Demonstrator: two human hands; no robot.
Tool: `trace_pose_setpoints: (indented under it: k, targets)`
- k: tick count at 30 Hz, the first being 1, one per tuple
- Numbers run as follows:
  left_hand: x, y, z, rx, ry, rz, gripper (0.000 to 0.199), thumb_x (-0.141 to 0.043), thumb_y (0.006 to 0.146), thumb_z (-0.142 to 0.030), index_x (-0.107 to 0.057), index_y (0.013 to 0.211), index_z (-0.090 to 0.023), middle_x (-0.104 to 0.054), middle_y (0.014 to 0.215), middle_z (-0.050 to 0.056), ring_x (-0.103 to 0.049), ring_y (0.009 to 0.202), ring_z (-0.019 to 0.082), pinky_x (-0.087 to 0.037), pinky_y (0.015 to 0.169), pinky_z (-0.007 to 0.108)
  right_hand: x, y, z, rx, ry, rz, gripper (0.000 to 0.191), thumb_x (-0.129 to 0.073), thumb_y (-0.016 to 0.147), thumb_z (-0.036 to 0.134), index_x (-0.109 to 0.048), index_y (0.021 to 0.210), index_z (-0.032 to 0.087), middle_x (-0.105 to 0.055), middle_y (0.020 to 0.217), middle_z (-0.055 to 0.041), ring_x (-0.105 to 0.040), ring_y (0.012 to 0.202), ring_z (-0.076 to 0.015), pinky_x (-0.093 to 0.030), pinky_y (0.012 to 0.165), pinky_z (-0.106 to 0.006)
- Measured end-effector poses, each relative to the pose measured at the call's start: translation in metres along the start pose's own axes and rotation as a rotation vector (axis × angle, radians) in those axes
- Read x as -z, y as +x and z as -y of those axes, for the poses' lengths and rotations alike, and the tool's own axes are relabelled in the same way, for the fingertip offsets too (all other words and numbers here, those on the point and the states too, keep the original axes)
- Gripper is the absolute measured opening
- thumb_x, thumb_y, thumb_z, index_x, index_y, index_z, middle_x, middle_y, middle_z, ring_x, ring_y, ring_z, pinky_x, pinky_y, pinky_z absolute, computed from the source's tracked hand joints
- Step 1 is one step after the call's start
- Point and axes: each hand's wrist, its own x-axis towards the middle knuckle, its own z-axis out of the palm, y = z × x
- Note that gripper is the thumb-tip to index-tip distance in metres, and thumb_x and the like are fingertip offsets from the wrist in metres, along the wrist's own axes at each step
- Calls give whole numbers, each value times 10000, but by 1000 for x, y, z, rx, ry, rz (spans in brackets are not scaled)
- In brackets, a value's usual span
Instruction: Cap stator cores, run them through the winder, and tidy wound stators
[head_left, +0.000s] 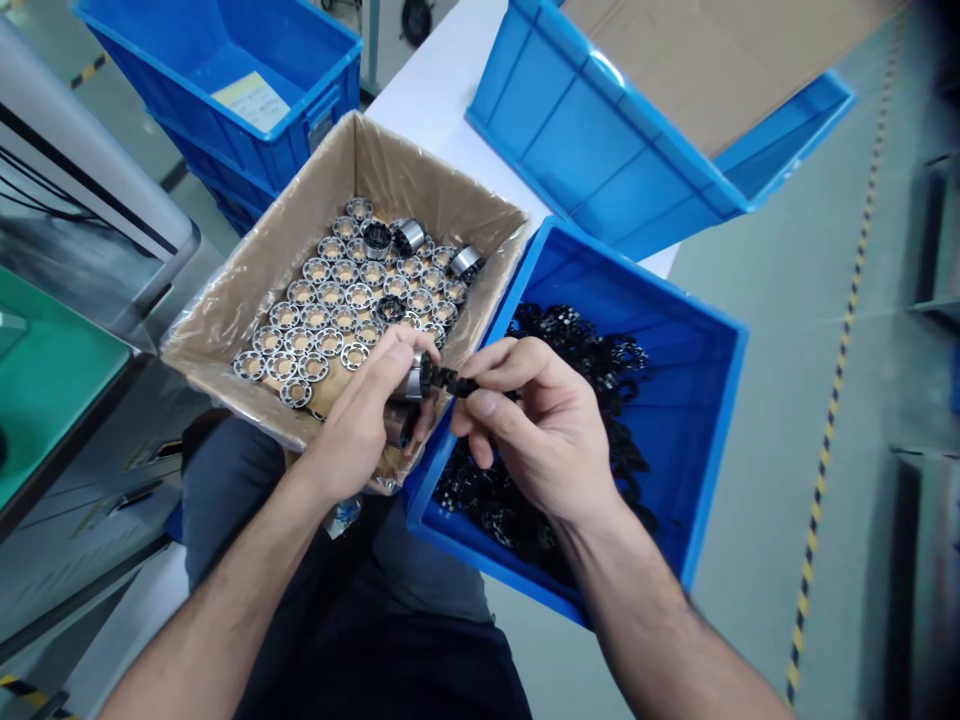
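Our left hand (361, 418) grips a metal ring (412, 377) while our right hand (546, 430) pinches a black piece (463, 386) that, pushed crooked, could slip into the bin (686, 400) beneath.

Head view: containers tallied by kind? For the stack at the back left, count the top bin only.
Cardboard box: 1
Blue bins: 3 (one holding black parts, its wall bare at right; one with cardboard across its top; one topping the stack)
Total: 4
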Motion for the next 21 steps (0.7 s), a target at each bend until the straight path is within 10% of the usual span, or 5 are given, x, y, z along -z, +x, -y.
trace_pose_setpoints:
  k: [6,13,21]
  targets:
    - [2,-4,3,-31,56,43,421,-524,1209,-697,-619,1290,-296,-627,760,-39,-577,578,153,-488,548,279,1,2,2,39,-119,-4,324,-1008,817,119,-842,1061,254,-863,951,33,-712,560,-85,-560,456,-185]
    - [4,-5,2,-34,84,35,407,-547,1201,-682,-627,1295,-295,-642,860,-24,-587,630,153,-517,619,296,-3,1,6,-3,-219,-31,387,-1022,805,175,-927,1171,259,-899,954,-1,-858,812,-198,-748,766,-353]
    - [3,-8,0,-40,163,-12,378,-588,1185,-665,-644,1306,-311,-631,901,-5,-583,718,174,-498,633,284,-8,-4,8,-43,-210,-95,367,-1079,780,235,-958,1125,272,-889,883,7,-825,730,-186,-728,718,-340]
